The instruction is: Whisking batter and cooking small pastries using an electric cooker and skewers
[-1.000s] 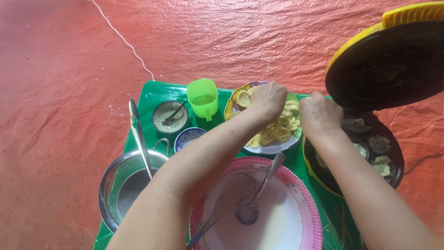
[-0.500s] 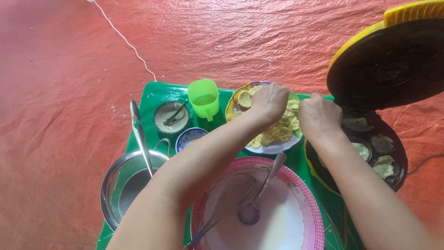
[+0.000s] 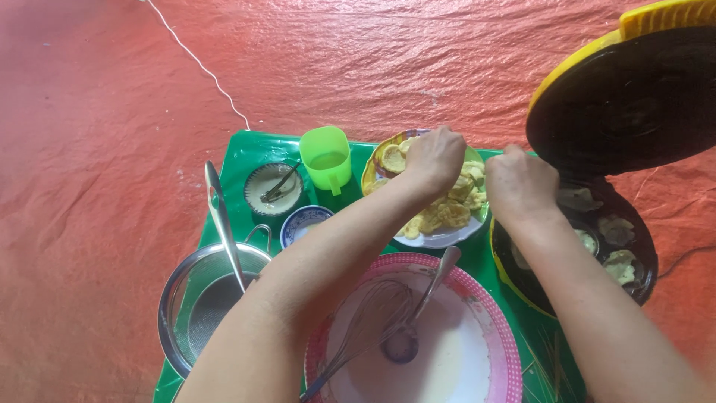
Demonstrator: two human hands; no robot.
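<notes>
The left hand and the right hand both reach down over a plate heaped with small yellow cakes. Each grip is curled with fingertips hidden behind the knuckles, so it cannot be told whether either holds a cake. Compared with a second ago, the hands have barely shifted; they stay over the plate, so the handling of the cakes goes on. Just right of the plate sits an open round yellow cake maker, lid raised, pale batter cakes in its wells. Left stands a green cup. Nearer the person, a pink-rimmed bowl of white batter holds a whisk and ladle. All rests on a green tray on a red floor sheet.
</notes>
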